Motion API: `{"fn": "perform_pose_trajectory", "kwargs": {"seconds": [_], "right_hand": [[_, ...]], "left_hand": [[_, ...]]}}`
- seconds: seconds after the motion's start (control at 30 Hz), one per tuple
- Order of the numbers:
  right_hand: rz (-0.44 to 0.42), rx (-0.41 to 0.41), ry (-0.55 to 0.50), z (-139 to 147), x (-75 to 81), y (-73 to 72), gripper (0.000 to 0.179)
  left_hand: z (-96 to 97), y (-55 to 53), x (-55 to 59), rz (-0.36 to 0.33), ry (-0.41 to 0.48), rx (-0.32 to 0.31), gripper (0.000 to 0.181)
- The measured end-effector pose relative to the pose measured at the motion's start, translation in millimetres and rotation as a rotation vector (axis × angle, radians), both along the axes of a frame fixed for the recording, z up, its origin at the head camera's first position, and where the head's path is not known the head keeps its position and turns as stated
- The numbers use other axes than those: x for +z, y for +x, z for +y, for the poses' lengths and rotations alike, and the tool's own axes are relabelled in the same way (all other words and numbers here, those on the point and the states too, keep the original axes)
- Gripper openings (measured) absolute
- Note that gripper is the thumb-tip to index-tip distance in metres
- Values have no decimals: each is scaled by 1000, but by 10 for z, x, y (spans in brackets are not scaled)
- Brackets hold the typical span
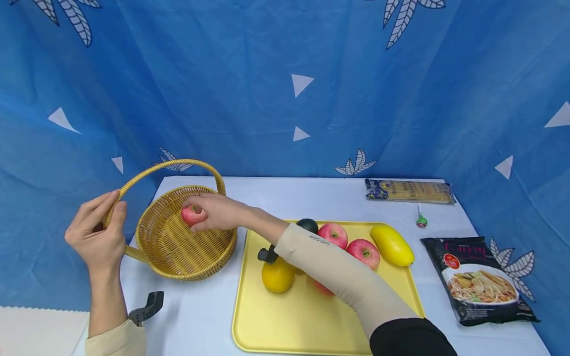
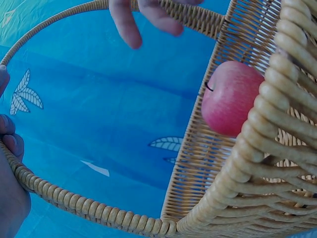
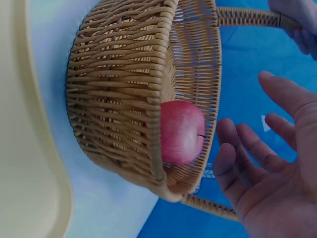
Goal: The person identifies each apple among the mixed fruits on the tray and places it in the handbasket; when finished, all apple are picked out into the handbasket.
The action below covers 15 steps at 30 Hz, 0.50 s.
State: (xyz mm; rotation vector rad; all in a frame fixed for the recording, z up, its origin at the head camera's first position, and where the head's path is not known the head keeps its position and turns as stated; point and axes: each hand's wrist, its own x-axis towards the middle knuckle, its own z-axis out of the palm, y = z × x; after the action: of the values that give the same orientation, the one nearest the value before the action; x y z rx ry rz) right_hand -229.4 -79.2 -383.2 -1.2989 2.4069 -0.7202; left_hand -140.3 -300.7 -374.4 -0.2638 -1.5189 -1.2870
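My left hand (image 1: 100,230) grips the handle (image 1: 171,164) of a woven basket (image 1: 187,254) at the left of the table. Inside the basket lies a red apple (image 3: 182,133), against the wall in the right wrist view. My right hand (image 1: 218,211) is over the basket, reaching across from the right. Its fingers (image 3: 267,153) are spread and relaxed beside the apple, with a gap between them in the right wrist view. From the left wrist, the apple (image 2: 232,98) shows just past the near rim, and the right hand's fingertips (image 2: 130,29) hang near the far handle end.
A yellow tray (image 1: 303,326) holds apples (image 1: 364,253), a round yellow fruit (image 1: 278,276), a long yellow fruit (image 1: 392,244) and a dark green one (image 1: 307,225), partly under my right arm. Rightward lie a black noodle packet (image 1: 481,287), a lollipop (image 1: 421,221) and a long packet (image 1: 409,192).
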Motion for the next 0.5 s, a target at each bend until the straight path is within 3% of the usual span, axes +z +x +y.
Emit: {"fn": "perform_pose_trajectory", "kwargs": {"seconds": [0.5], "right_hand": [[48, 39, 49, 442, -1, -30, 57]], "left_hand": [[0, 8, 1, 7, 0, -13, 18]]}}
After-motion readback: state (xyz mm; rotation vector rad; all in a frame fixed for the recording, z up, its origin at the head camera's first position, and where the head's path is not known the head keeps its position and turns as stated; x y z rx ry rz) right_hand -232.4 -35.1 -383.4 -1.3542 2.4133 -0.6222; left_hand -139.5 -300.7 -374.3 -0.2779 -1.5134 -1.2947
